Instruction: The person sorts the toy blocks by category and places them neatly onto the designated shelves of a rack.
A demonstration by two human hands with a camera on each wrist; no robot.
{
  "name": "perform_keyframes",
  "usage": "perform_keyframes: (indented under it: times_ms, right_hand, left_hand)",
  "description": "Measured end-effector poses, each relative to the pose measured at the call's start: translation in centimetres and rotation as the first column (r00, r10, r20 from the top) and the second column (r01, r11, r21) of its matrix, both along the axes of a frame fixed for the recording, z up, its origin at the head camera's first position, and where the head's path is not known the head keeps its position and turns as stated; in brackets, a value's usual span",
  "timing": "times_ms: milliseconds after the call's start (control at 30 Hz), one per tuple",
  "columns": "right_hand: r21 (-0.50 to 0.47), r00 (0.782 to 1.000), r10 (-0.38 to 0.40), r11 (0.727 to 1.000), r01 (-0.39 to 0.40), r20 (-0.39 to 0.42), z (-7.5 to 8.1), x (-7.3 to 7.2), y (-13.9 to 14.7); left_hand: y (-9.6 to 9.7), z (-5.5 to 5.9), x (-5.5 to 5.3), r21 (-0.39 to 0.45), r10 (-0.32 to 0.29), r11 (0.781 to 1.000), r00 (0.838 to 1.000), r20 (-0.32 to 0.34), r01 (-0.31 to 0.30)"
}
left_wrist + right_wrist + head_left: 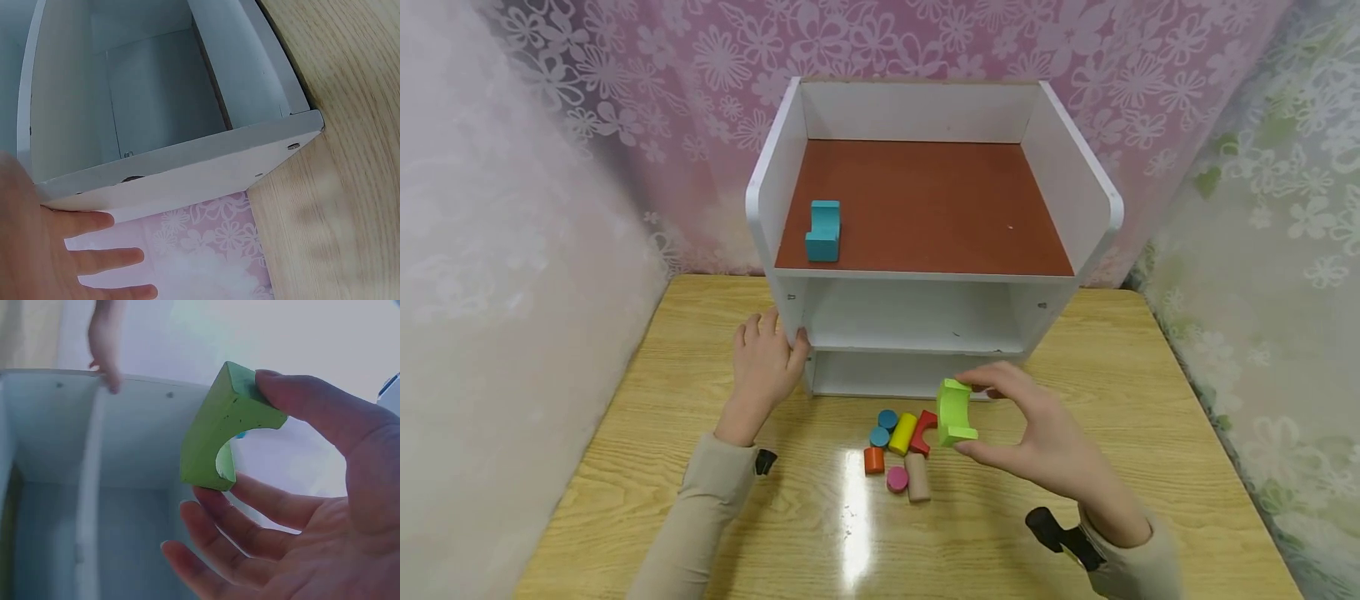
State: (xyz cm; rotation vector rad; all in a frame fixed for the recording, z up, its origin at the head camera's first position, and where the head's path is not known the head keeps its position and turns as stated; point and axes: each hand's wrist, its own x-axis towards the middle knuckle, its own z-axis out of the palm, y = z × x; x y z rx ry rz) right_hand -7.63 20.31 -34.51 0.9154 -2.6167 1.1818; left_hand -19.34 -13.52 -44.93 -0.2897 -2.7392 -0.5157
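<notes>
My right hand (1033,429) pinches a lime-green arch block (954,412) between thumb and fingertips, raised in front of the shelf's lower right. In the right wrist view the block (228,425) shows its curved cut-out turned toward the palm. At the left side panel of the white shelf (917,268), my left hand (763,362) touches the front edge with its thumb. Straight fingers (103,261) lie along the panel's outer side in the left wrist view. A turquoise arch block (823,233) stands on the brown top surface, near its front left.
On the wooden table (1075,517) before the shelf lie several blocks: a yellow cylinder (902,433), a red arch (922,433), blue cylinders (879,437), an orange-red block (874,461), a pink cylinder (897,479) and a plain wood piece (917,478). Flowered curtains (880,42) hang behind.
</notes>
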Motion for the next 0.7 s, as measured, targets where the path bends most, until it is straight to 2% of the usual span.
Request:
perform_keyframes:
  times_ms: [167, 367, 567, 700]
  right_hand:
    - [-0.025, 0.996, 0.014, 1.000, -0.017, -0.093, 2.8, -0.8, -0.4]
    - [-0.080, 0.970, 0.086, 0.991, -0.107, -0.228, 6.4, -1.5, -1.5]
    - [-0.089, 0.954, 0.117, 0.985, -0.147, -0.278, 9.9, -1.7, -3.0]
    - [-0.086, 0.949, 0.122, 0.984, -0.153, -0.292, 10.7, -2.5, -3.2]
  left_hand:
    - [0.1, 0.1, 0.0, -0.003, 0.008, 1.000, 1.000, 0.013, -0.008]
    - [0.2, 0.5, 0.2, -0.002, 0.020, 1.000, 1.000, 0.014, -0.020]
    - [0.3, 0.8, 0.2, -0.019, 0.027, 0.999, 1.000, 0.003, -0.027]
    - [0.2, 0.7, 0.1, -0.023, 0.022, 0.999, 1.000, -0.004, -0.022]
